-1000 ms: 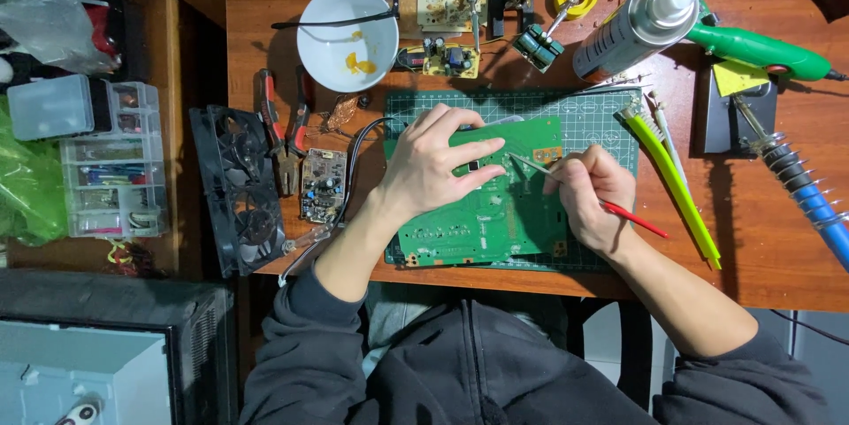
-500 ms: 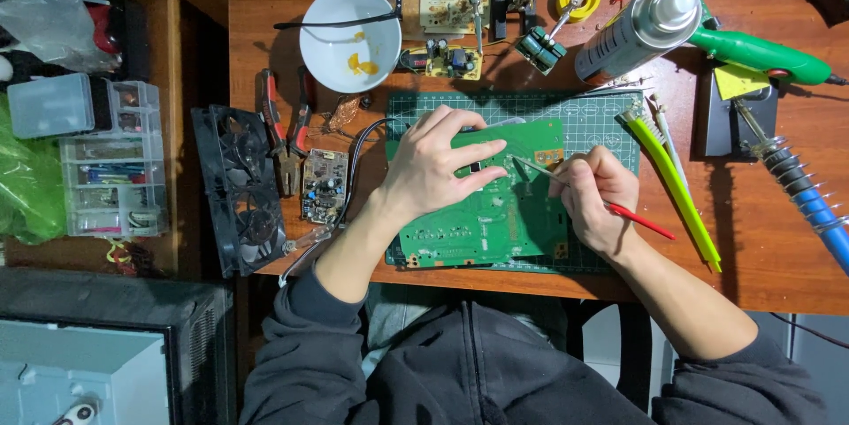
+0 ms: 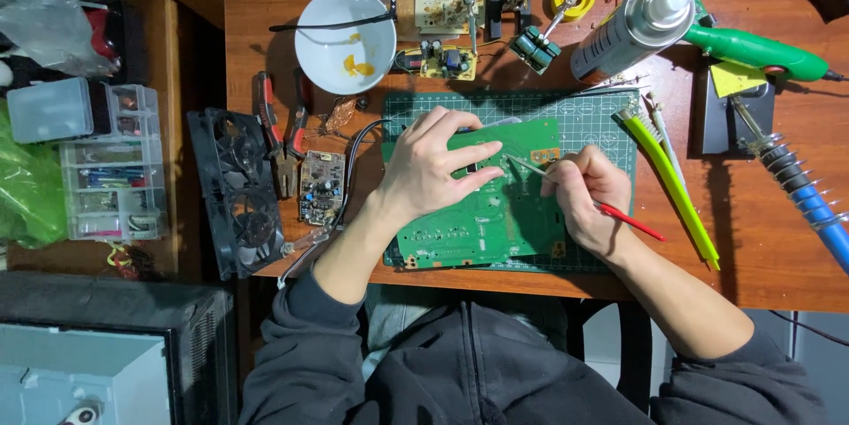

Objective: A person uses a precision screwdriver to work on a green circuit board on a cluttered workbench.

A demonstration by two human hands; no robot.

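Top: dark charcoal hooded sweatshirt, hood bunched at the lower middle of the view.
Sleeves: long, dark grey, pushed up towards the elbows, cuffs rumpled.
Forearms: bare below the cuffs.
Left hand point(image 3: 431, 168): bare, no glove, ring or watch.
Right hand point(image 3: 591, 195): bare, likewise unadorned.

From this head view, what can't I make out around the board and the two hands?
- Head view: tool tip on the green circuit board is too small to tell contact.
- Board area under the left hand is hidden.
- Right hand hides its grip on the red-handled tool.
- Blue soldering iron is cut off by the right edge.
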